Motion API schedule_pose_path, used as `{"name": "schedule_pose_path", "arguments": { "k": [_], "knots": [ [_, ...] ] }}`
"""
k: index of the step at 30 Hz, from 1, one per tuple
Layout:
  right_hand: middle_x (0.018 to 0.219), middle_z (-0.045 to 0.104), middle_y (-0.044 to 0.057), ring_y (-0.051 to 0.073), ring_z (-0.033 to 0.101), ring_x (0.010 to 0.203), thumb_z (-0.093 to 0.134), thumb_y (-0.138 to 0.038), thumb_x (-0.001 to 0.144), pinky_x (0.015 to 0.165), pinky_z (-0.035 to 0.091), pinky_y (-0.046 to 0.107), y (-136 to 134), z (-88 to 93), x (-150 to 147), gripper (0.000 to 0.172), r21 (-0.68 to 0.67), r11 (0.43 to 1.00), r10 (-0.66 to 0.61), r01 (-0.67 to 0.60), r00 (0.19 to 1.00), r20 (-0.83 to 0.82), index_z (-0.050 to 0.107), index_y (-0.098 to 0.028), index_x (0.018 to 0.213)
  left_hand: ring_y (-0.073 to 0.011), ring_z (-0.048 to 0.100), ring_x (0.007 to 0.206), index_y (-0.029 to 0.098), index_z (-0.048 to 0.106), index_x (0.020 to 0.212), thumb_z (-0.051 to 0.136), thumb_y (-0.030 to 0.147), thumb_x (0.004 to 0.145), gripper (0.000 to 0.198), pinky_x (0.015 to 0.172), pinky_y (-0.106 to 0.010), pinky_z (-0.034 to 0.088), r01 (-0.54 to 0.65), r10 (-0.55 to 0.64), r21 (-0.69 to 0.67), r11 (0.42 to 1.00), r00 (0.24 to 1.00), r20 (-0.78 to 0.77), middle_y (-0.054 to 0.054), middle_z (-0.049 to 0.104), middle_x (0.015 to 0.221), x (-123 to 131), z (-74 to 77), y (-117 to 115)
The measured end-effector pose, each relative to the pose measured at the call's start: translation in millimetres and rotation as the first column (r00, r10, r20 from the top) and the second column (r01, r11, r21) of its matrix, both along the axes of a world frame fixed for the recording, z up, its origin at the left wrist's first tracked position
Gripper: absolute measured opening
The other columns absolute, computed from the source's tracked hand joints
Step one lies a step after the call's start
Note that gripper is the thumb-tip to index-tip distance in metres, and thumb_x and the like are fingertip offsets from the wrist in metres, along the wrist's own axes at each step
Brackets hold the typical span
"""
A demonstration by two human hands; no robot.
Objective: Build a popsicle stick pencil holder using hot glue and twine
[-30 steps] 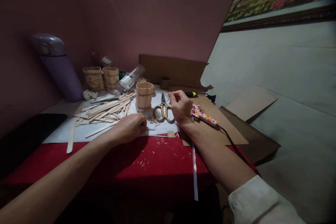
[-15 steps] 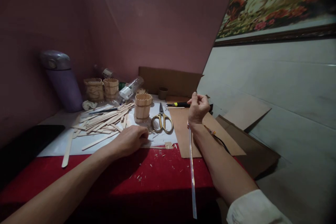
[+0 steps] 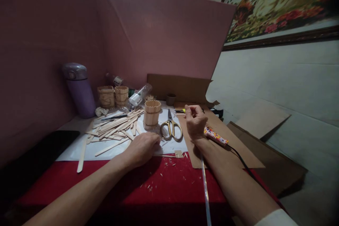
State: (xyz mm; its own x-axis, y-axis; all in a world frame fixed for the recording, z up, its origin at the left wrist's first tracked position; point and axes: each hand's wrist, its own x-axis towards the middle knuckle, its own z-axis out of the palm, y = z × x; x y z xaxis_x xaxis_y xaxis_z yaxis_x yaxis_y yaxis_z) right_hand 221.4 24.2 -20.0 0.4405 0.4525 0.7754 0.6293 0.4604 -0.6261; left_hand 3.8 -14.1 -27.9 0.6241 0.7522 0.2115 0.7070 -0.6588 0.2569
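Near the front edge of the white paper (image 3: 66, 152), my left hand (image 3: 145, 148) is closed with its fingertips tucked under. Over the brown cardboard, my right hand (image 3: 195, 122) is raised with thumb and fingers pinched together. Anything inside either hand is too small or hidden to name. Between them lie open gold-handled scissors (image 3: 171, 132). Just behind my left hand stands a small cup of wooden sticks (image 3: 152, 114) with bands around it. A dotted glue gun (image 3: 215, 137) lies beside my right wrist, and a long clear glue stick (image 3: 205, 190) runs under the forearm.
Flat wooden sticks (image 3: 116, 129) are piled at left. Behind them are two more stick cups (image 3: 122, 96), a clear plastic bottle (image 3: 140, 95) and a purple flask (image 3: 81, 93). A small dark pot (image 3: 171, 99) stands near the cardboard (image 3: 233, 155). Shavings litter the red cloth (image 3: 169, 190).
My right hand has moved left, closer to the scissors, uncovering more of the glue gun. The left hand stays nearly in place. The camera view has shifted a little.
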Motion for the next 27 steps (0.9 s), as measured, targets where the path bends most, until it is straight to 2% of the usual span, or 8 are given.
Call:
{"name": "schedule_pose_path", "arguments": {
  "k": [2,6,12,16,19,23,25,27],
  "knots": [
    [0.057,0.059,-0.002,0.014,0.055,0.051,0.057,-0.046,0.090,0.052,0.039,0.025,-2.7,-1.9,-3.0,0.030,-0.011,1.000,0.014,-0.014,0.998,0.067,0.060,-0.020,0.076,-0.0226,0.062,0.084,0.019,0.060,0.075,0.052,0.020,0.086,0.014,0.076,-0.034,0.044,-0.005,0.005,-0.001,1.000,1.000,0.004,-0.008,0.068,0.085,0.4,-0.3,0.0],
    [0.059,0.060,-0.001,0.015,0.055,0.053,0.056,-0.044,0.090,0.052,0.039,0.025,-6.8,-3.3,-6.2,0.029,-0.019,0.999,0.042,-0.040,0.985,0.166,0.061,-0.020,0.075,-0.0224,0.062,0.084,0.019,0.062,0.080,0.043,0.018,0.091,0.022,0.077,-0.034,0.045,-0.053,0.052,0.029,0.998,0.997,0.055,-0.009,0.067,0.085,1.7,1.9,-2.1],
    [0.057,0.059,-0.001,0.016,0.056,0.054,0.051,-0.045,0.093,0.052,0.039,0.026,-8.5,-5.3,-6.4,0.029,-0.062,0.992,0.118,-0.108,0.973,0.198,0.061,-0.022,0.078,-0.0232,0.061,0.089,0.017,0.063,0.088,0.039,0.017,0.093,0.024,0.081,-0.036,0.046,-0.102,0.098,0.027,0.994,0.987,0.129,-0.012,0.067,0.095,0.9,7.4,-3.3],
    [0.053,0.055,-0.003,0.016,0.052,0.049,0.052,-0.049,0.092,0.051,0.037,0.027,-8.7,-6.7,-6.2,0.031,-0.070,0.990,0.138,-0.125,0.966,0.220,0.055,-0.023,0.075,-0.0219,0.059,0.081,0.019,0.059,0.081,0.039,0.018,0.093,0.024,0.077,-0.035,0.043,-0.124,0.112,0.071,0.990,0.980,0.164,-0.009,0.066,0.086,-1.6,2.9,1.5],
    [0.054,0.058,-0.003,0.017,0.055,0.049,0.057,-0.049,0.089,0.051,0.038,0.027,-8.1,-7.2,-7.1,0.029,-0.082,0.985,0.166,-0.151,0.961,0.222,0.051,-0.024,0.076,-0.0196,0.058,0.071,0.020,0.056,0.077,0.038,0.025,0.094,0.026,0.068,-0.031,0.042,-0.218,0.211,-0.012,0.976,0.926,0.314,-0.005,0.063,0.074,-6.3,1.9,7.4],
    [0.053,0.060,-0.003,0.016,0.056,0.047,0.053,-0.042,0.094,0.052,0.039,0.027,-8.2,-6.3,-9.2,0.025,-0.081,0.976,0.218,-0.203,0.935,0.279,0.052,-0.024,0.076,-0.0166,0.053,0.056,0.022,0.051,0.065,0.033,0.041,0.096,0.041,0.056,-0.028,0.039,-0.334,0.363,-0.159,0.929,0.738,0.569,0.000,0.054,0.056,-15.6,18.6,17.7],
    [0.051,0.059,-0.003,0.015,0.055,0.046,0.049,-0.039,0.096,0.053,0.038,0.026,-9.0,-6.0,-10.0,0.027,-0.078,0.974,0.228,-0.214,0.921,0.315,0.053,-0.024,0.074,-0.0162,0.055,0.058,0.021,0.051,0.063,0.037,0.039,0.095,0.039,0.060,-0.028,0.040,-0.406,0.348,-0.055,0.912,0.698,0.625,-0.001,0.057,0.058,-18.4,33.9,25.0],
    [0.049,0.057,-0.003,0.015,0.054,0.046,0.046,-0.037,0.097,0.052,0.037,0.026,-10.0,-6.3,-10.2,0.031,-0.079,0.972,0.234,-0.220,0.911,0.338,0.054,-0.023,0.070,-0.0180,0.060,0.072,0.019,0.060,0.077,0.048,0.030,0.090,0.020,0.067,-0.028,0.044,-0.396,0.247,0.115,0.911,0.748,0.616,-0.004,0.066,0.074,-18.5,49.1,34.7]
  ]
}}
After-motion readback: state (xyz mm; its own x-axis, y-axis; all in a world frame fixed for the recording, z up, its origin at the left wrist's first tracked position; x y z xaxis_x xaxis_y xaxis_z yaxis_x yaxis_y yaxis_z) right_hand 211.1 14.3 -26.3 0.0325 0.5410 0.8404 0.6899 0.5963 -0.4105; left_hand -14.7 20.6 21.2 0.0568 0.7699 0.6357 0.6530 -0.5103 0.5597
